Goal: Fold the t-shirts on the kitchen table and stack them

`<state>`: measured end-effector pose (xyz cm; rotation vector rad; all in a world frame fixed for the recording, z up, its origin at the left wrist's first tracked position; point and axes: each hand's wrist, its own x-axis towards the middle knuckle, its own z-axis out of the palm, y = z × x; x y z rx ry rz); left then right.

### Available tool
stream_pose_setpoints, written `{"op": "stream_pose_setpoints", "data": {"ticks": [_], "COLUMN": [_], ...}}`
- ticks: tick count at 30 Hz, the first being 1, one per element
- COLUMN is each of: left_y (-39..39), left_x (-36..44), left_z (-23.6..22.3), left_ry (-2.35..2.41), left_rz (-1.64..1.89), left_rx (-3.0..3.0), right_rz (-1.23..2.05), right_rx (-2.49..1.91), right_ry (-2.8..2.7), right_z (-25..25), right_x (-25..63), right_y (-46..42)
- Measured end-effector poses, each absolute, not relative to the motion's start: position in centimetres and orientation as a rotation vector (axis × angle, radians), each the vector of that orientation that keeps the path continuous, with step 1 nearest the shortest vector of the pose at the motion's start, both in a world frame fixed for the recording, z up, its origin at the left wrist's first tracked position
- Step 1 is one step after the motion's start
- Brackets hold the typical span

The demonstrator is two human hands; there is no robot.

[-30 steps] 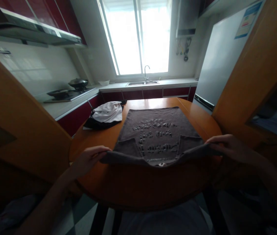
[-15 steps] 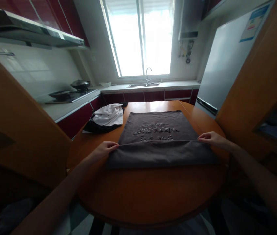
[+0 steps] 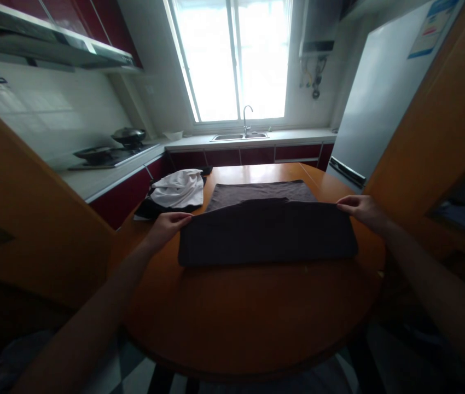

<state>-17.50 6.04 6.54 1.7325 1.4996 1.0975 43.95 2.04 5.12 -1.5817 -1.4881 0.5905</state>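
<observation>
A dark brown T-shirt (image 3: 267, 232) lies on the round wooden table (image 3: 249, 306), its near part folded away from me over the far part. My left hand (image 3: 168, 225) pinches the folded edge at its left corner. My right hand (image 3: 359, 210) pinches the same edge at its right corner. Both hands are closed on the cloth. The printed lettering is hidden under the fold.
A heap of white and black clothes (image 3: 175, 192) lies at the table's far left. Behind stand a counter with a sink (image 3: 238, 137), a stove with pans (image 3: 111, 150) at left and a white fridge (image 3: 376, 104) at right. Wooden panels flank both sides.
Both hands have carried the shirt's near edge away from me across the table. The fold now covers the lettering and most of the shirt.
</observation>
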Motion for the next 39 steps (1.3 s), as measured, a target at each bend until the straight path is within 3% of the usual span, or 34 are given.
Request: {"op": "stream_pose_setpoints", "data": {"ticks": [7, 15, 30, 34, 39], "left_y": [9.8, 11.7, 13.0, 12.8, 10.0], "left_x": [-16.3, -17.2, -16.3, -15.7, -10.7], "left_z": [2.2, 2.0, 0.9, 0.9, 2.3], "left_ry": [1.476, 1.483, 1.619, 1.761, 1.657], "left_rz": [1.036, 1.178, 1.086, 0.972, 0.903], "left_rx": [1.644, 1.721, 1.775, 2.034, 2.528], "right_rz": [0.762, 0.693, 0.794, 0.648, 0.023], "right_rx": [-1.629, -1.538, -1.612, -1.723, -1.787], "right_ry": [-1.449, -1.421, -1.461, -1.639, -1.793], "right_z": [0.5, 0.9, -1.2, -1.6, -0.1], "right_x": [42.8, 44.3, 44.4, 44.5, 41.0], "right_y": [5.4, 7.3, 8.8, 9.2, 8.9]}}
